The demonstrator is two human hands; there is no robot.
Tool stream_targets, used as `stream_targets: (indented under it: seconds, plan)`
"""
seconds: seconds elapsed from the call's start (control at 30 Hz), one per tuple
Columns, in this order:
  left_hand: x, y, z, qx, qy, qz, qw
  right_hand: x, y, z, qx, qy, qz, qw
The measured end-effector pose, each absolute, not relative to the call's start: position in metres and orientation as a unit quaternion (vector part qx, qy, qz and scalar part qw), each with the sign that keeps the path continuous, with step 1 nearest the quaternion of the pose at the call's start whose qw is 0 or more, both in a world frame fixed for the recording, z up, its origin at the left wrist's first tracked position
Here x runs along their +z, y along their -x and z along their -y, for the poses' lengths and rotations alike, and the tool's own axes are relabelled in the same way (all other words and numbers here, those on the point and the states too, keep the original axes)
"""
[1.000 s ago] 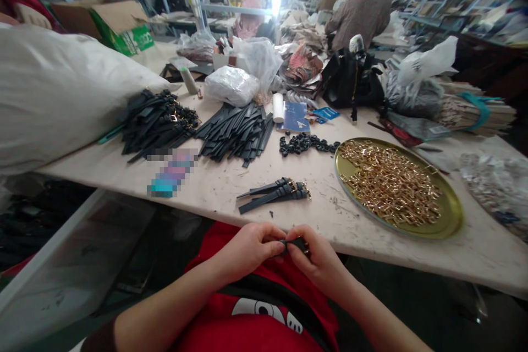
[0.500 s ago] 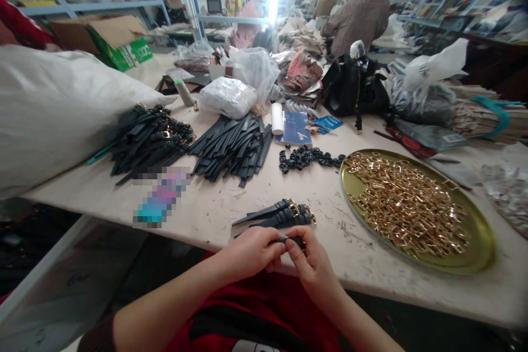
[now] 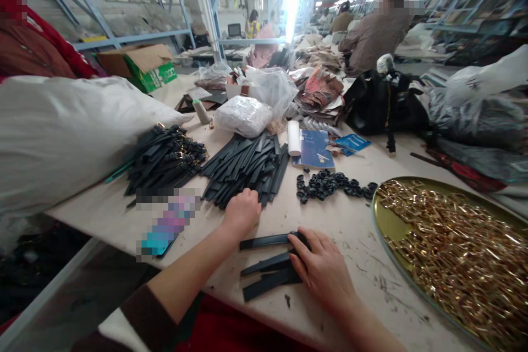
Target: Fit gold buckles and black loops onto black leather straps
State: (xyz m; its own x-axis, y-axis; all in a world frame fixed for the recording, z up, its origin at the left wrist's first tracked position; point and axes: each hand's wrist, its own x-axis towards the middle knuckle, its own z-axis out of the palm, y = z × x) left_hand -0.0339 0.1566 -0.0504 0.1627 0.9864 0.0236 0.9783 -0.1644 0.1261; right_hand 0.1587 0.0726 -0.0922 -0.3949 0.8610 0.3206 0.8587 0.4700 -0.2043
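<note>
Black straps (image 3: 270,267), three of them with tapered ends pointing left, lie side by side on the tabletop (image 3: 350,231) close to its near edge, and the right hand (image 3: 325,272) lies flat over their right ends, fingers spread and pressing down rather than closing its grip around them. The top strap's end shows just under the fingertips (image 3: 297,239). The left hand (image 3: 241,212) reaches further out, its grip curled loosely at the near edge of a pile of plain black strips (image 3: 247,168); whether it has closed on a strip cannot be told, since the fingers are hidden behind the knuckles. Left of that pile lies a second heap of black straps with small gold buckles (image 3: 165,157), resting against a big white sack (image 3: 61,132). Right of the strips, a scatter of black loops (image 3: 330,184) lies on the bare tabletop, and beyond them a blue booklet (image 3: 315,148) with a white roll (image 3: 294,137) beside it. At the far right a round gold tray (image 3: 388,225) is heaped with gold buckles (image 3: 457,253). Further back sit a clear plastic bag (image 3: 243,115), a black handbag (image 3: 383,102) and a green and brown carton (image 3: 144,66). Another person (image 3: 373,36) works at the far end.
</note>
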Motion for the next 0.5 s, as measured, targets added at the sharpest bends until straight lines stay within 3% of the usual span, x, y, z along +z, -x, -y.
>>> stream_targets:
  seconds: [0.17, 0.3, 0.37, 0.5]
  plan:
    - [-0.051, 0.043, -0.150, 0.054, -0.739, -0.669, 0.062, -0.093, -0.159, -0.072, -0.002, 0.516, 0.832, 0.204]
    - [-0.026, 0.055, -0.108, 0.100, -0.735, -0.660, 0.121, -0.074, -0.160, -0.062, 0.053, 0.517, 0.798, 0.306]
    - [-0.009, 0.056, -0.073, 0.158, -0.721, -0.641, 0.211, -0.059, -0.159, -0.052, 0.179, 0.542, 0.735, 0.367]
    - [0.011, 0.049, 0.001, 0.192, -0.658, -0.564, 0.460, -0.036, -0.157, -0.034, 0.566, 0.502, 0.491, 0.433]
